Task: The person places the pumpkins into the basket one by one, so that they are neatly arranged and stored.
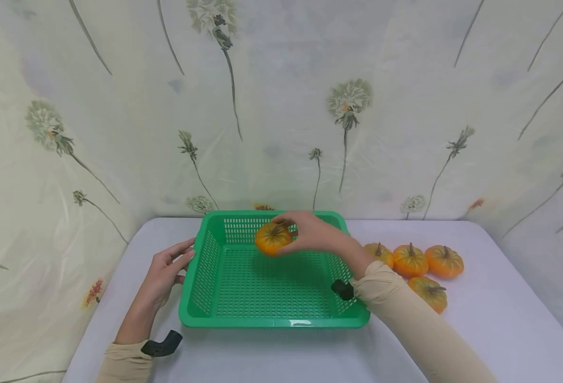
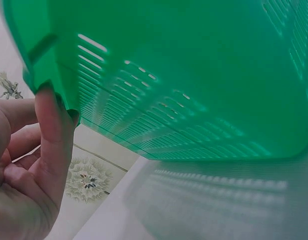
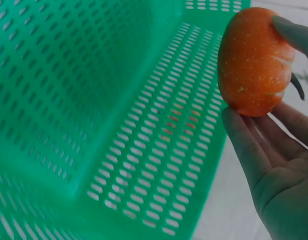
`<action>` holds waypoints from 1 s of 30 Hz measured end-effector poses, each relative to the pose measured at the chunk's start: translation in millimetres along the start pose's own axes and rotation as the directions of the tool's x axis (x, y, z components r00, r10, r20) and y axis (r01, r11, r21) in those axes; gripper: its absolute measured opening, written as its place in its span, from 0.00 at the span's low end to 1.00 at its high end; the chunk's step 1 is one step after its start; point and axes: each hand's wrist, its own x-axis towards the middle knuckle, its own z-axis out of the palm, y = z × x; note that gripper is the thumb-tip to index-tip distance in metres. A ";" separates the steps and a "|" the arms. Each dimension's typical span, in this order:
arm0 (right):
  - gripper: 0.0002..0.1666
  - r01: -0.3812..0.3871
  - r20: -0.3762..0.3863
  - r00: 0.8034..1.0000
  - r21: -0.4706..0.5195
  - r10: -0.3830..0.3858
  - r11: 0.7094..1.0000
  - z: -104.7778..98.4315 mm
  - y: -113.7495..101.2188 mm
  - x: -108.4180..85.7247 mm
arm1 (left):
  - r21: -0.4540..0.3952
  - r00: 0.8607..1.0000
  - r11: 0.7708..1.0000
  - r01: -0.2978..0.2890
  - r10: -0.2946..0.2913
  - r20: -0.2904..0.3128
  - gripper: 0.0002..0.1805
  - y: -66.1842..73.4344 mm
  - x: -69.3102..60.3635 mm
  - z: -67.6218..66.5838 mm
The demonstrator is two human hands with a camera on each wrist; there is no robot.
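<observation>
A green slotted basket [image 1: 274, 322] stands on the white table, nothing lying on its floor. My right hand [image 1: 310, 232] pinches an orange-green pumpkin [image 1: 270, 239] between thumb and fingers, above the back part of the basket. In the right wrist view the pumpkin [image 3: 254, 62] is held at its sides by the right hand [image 3: 286, 165], its stem pointing away from the basket. At the basket's left rim my left hand [image 1: 163, 271] grips the edge; the left wrist view shows the fingers and thumb of that hand [image 2: 36, 160] on the rim [image 2: 54, 75].
Several more pumpkins sit right of the basket, among them one at the far right [image 1: 444, 261] and one nearer the front [image 1: 427, 294]; my right forearm partly covers this group. A cloth with dandelion prints [image 1: 281, 106] hangs behind the white table [image 1: 492, 319].
</observation>
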 end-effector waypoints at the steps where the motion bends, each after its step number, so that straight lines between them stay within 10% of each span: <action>1: 0.45 -0.002 0.006 1.000 -0.009 0.003 1.000 3.1 0.4 3.2 | 0.001 1.000 1.000 0.003 -0.003 0.001 0.28 0.3 0.0 0.1; 30: 0.42 0.067 0.076 0.996 -0.225 -0.051 0.972 67.6 -0.2 70.9 | -0.024 1.000 1.000 -0.004 0.005 0.007 0.28 -0.1 -0.4 -0.1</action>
